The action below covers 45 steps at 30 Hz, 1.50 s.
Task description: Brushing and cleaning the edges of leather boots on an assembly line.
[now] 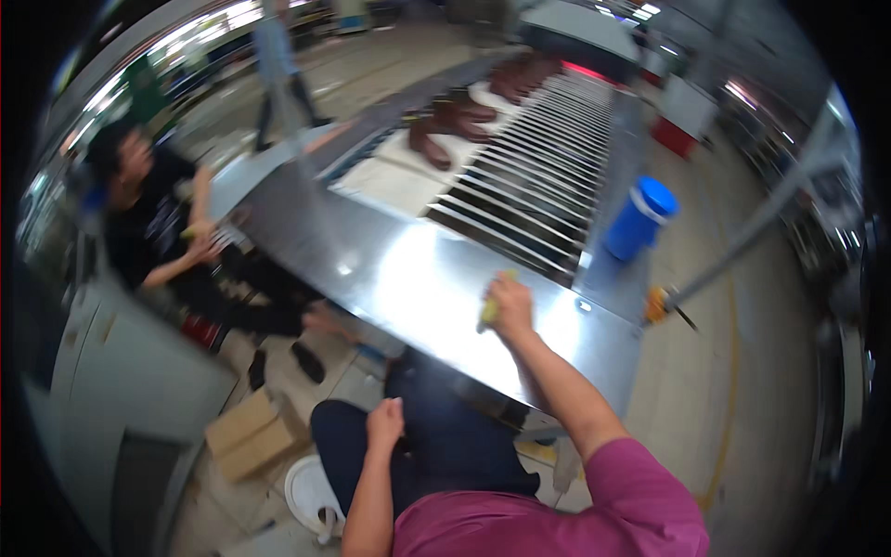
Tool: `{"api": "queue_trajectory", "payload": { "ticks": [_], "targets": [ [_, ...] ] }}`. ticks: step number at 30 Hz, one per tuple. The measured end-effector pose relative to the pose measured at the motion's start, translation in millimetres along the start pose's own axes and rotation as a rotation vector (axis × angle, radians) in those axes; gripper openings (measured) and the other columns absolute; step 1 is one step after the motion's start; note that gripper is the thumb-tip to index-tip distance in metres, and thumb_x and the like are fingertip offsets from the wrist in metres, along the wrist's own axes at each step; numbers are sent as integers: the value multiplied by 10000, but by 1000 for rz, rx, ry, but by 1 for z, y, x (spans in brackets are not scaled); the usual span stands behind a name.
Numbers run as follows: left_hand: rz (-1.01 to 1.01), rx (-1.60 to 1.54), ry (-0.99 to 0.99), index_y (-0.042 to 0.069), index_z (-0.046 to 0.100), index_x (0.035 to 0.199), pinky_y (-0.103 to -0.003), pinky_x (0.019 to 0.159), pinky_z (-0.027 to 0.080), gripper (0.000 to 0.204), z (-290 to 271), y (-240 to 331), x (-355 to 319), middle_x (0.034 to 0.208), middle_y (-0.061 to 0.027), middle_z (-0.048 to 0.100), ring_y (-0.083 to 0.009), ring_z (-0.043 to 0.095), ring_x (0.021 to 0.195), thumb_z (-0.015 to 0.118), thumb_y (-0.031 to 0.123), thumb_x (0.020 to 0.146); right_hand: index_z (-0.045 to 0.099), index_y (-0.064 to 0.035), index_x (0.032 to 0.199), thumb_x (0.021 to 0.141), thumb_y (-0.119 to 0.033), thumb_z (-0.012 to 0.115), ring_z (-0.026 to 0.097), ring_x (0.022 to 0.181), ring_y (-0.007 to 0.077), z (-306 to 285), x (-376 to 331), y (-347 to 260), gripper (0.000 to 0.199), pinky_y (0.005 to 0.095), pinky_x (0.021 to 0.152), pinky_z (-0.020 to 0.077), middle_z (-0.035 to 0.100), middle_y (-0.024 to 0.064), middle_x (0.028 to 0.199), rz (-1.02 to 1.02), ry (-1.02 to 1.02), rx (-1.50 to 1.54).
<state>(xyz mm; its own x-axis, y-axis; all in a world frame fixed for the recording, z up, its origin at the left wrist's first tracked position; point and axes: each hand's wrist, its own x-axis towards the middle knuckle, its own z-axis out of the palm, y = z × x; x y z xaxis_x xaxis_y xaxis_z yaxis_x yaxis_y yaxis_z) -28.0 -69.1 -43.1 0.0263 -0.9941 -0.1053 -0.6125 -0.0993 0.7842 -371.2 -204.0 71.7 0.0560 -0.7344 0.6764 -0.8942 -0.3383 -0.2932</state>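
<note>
My right hand (513, 306) is pressed down on the shiny metal table (380, 251), closed around a small yellow-green piece (489, 313). That piece looks like a rag or sponge; blur hides its exact kind. My left hand (385, 422) is held over my lap, fingers curled into a loose fist, and nothing shows in it. Beyond the table top runs a conveyor of metal rollers (529, 172). Several brown boots or shoe uppers (450, 125) lie on the pale strip along the rollers' left side.
A blue bucket (640, 218) stands right of the rollers. At left a co-worker (153, 213) sits with hands together. Low on the left are a cardboard box (255, 434), a white bucket (311, 487) and a grey cabinet (121, 362). A metal post (761, 232) slants at right.
</note>
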Motion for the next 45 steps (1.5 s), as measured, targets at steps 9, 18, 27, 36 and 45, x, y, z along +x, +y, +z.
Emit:
{"api": "queue_trajectory", "payload": {
  "ticks": [9,18,27,36,45],
  "targets": [
    [48,34,-138,4,663,899,-522,757,498,406,-5,-29,13,881,-247,688,-477,660,884,534,362,1040,646,-113,1095,850,-194,746,595,1108,343,-17,-9,1,277,468,927,443,578,119,1303,86,-140,-179],
    [8,127,-172,43,714,1114,-485,873,536,339,-8,-49,15,1001,-221,738,-438,694,995,559,326,1011,649,-116,1088,860,-198,742,598,1109,344,-17,-8,-6,260,470,925,444,585,115,1310,84,-147,-168],
    [46,101,-194,52,716,1126,-484,895,536,259,-11,-28,6,1062,-220,731,-429,682,1054,557,196,979,653,-119,1109,871,-205,732,598,1116,351,-21,-8,-1,265,474,929,446,588,117,1321,101,-164,-195],
    [-10,123,-171,104,741,1142,-479,917,540,263,-20,-25,-5,1083,-194,736,-406,689,1062,593,245,977,662,-113,1082,813,-200,752,612,1081,374,-16,-9,4,296,489,910,451,606,134,1322,85,-119,-180],
    [-60,211,-265,110,726,1182,-505,955,522,310,-14,-20,4,1157,-220,714,-423,662,1121,593,282,962,684,-111,1055,846,-230,744,629,1065,375,-10,-7,2,247,475,908,455,623,128,1321,74,-106,-203]
  ]
}}
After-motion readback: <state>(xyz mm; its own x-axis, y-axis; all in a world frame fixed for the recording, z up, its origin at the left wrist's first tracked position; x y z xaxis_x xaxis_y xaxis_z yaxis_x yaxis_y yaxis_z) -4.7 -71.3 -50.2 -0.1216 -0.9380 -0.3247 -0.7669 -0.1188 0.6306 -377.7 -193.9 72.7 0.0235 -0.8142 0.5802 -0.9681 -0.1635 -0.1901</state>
